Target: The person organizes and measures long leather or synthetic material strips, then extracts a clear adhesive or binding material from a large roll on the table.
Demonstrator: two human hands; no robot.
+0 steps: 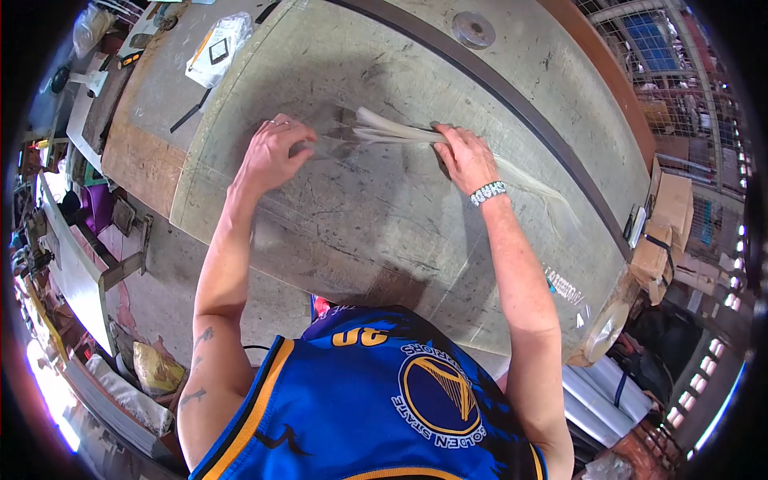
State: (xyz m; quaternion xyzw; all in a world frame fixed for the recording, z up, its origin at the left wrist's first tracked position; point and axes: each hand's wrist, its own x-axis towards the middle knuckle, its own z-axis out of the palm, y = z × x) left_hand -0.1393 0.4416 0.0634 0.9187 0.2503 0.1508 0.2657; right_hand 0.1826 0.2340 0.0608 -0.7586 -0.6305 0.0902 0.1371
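A bundle of translucent plastic strips (392,130) lies across the worn grey tabletop (360,216), its ends fanned out toward the left. My right hand (470,160), with a beaded bracelet at the wrist, is closed round the bundle. Past that hand the thin tails of the strips trail away to the right over the table. My left hand (276,154) hovers left of the fanned ends, fingers curled and the thumb apart from them. Between this hand and the bundle there is a blurred, see-through smear close to the fingertips.
A dark strip (512,104) runs along the far side of the table. Beyond it lies a round clear roll (474,30). A plastic bag (220,50) and a thin black tool (190,117) are at the upper left. Cardboard boxes (668,216) stand off the right edge.
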